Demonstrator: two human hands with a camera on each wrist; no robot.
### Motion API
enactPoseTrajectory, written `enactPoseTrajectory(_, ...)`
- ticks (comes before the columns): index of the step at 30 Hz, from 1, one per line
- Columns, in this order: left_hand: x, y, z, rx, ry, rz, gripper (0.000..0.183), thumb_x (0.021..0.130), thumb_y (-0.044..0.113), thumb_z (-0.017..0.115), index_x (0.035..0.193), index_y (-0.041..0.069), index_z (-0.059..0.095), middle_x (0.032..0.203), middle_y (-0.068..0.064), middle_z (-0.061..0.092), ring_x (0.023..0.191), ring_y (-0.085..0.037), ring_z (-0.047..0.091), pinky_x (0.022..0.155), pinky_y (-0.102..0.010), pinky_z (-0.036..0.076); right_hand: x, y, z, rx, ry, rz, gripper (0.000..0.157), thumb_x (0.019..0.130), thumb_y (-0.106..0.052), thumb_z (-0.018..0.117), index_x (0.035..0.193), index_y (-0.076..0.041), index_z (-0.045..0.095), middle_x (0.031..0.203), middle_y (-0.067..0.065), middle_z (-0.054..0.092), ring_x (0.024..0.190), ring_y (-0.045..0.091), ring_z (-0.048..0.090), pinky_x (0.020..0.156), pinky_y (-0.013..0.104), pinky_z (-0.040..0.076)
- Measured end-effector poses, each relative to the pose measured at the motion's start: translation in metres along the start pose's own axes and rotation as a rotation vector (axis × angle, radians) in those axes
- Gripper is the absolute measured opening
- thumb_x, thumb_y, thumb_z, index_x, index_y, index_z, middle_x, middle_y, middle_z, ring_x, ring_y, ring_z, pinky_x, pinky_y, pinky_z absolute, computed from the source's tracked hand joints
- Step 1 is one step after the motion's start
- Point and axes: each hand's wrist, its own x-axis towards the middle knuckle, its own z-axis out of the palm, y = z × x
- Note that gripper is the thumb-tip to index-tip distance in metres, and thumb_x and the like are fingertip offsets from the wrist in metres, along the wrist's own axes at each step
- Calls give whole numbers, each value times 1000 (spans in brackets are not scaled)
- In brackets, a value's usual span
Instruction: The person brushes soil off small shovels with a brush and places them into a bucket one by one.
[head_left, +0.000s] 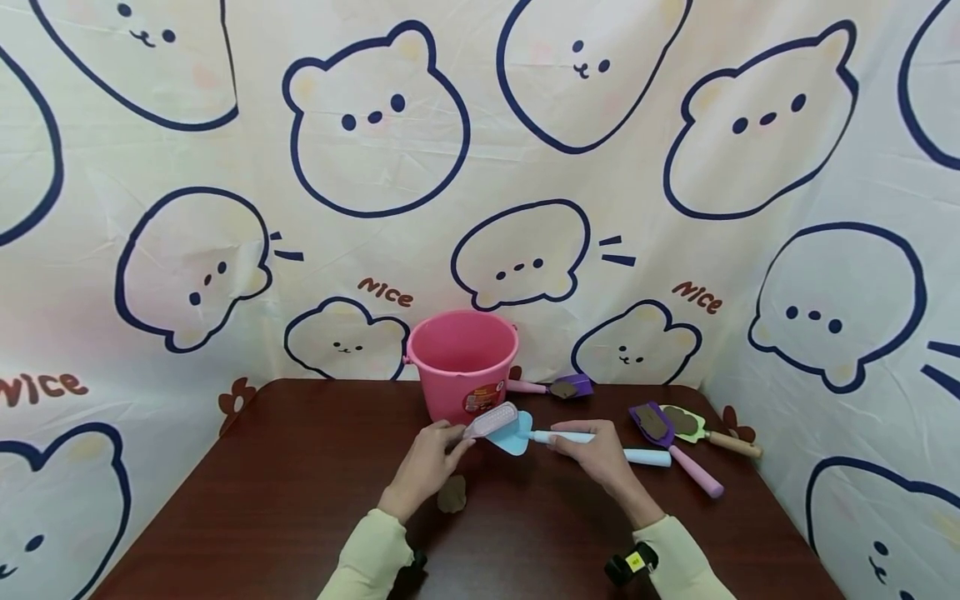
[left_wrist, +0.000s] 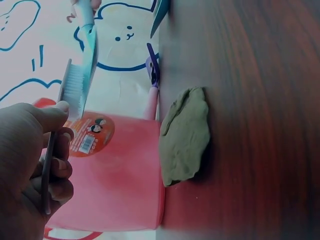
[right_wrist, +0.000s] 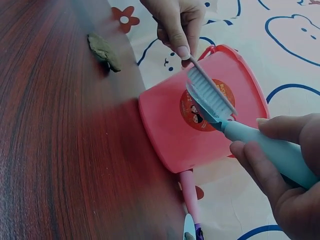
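Observation:
My left hand [head_left: 426, 462] pinches the handle of a small pale brush [left_wrist: 75, 87]. A light blue toy shovel [head_left: 512, 435] is gripped round its handle by my right hand [head_left: 596, 457]. The brush's bristles lie against the shovel's blade, in front of the pink bucket [head_left: 457, 379]. Both tools are held above the table. Below the left hand, a flat grey-brown lump of clay [left_wrist: 186, 140] rests on the table, touched by neither hand. Part of each handle is hidden by the fingers.
Behind the bucket's right side lies a purple shovel with clay [head_left: 573, 386]. At right rest another purple shovel [head_left: 651, 423], a green one [head_left: 686, 425] and a light blue handle [head_left: 648, 457]. A patterned cloth [head_left: 375, 167] hangs behind the brown table [head_left: 300, 500].

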Motion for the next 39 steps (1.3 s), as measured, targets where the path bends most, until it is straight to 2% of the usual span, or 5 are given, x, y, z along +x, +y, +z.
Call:
enactPoseTrajectory(9, 1, -1, -2, -1, 28, 17, 20, 94, 17, 75, 112, 10, 77, 84, 2, 65, 70, -11, 53, 63, -20, 48, 2, 1, 0, -50, 21, -21, 28, 83, -22, 86, 107, -8, 79, 109, 9, 76, 93, 25, 64, 81, 32, 51)
enactPoseTrajectory(17, -1, 2, -6, -24, 34, -1, 27, 93, 20, 76, 118, 11, 76, 89, 0, 67, 73, -11, 54, 65, -19, 51, 2, 4, -1, -45, -11, -46, 27, 84, -12, 84, 109, -4, 79, 109, 11, 76, 91, 30, 64, 76, 30, 53)
enactPoseTrajectory(25, -1, 2, -10, -27, 78, -11, 30, 93, 20, 75, 121, 10, 74, 102, -5, 71, 81, -12, 59, 71, -21, 54, 1, 3, -2, -87, -13, -66, 22, 82, -4, 83, 103, -8, 81, 107, 8, 77, 92, 21, 65, 78, 32, 51)
enactPoseTrajectory(33, -1, -1, -11, -43, 107, -7, 29, 92, 15, 76, 120, 8, 74, 101, -6, 71, 78, -12, 58, 68, -21, 53, -1, 4, 0, -84, 9, -121, 22, 79, -17, 89, 98, -7, 81, 101, 8, 78, 87, 23, 65, 73, 29, 54)
enactPoseTrajectory(39, -1, -3, -14, -54, 116, -4, 29, 93, 16, 76, 122, 10, 74, 105, -5, 72, 80, -13, 59, 70, -23, 54, -1, 6, 3, -91, -11, -173, 24, 84, -20, 85, 103, -7, 80, 98, 11, 77, 84, 20, 69, 71, 27, 55)
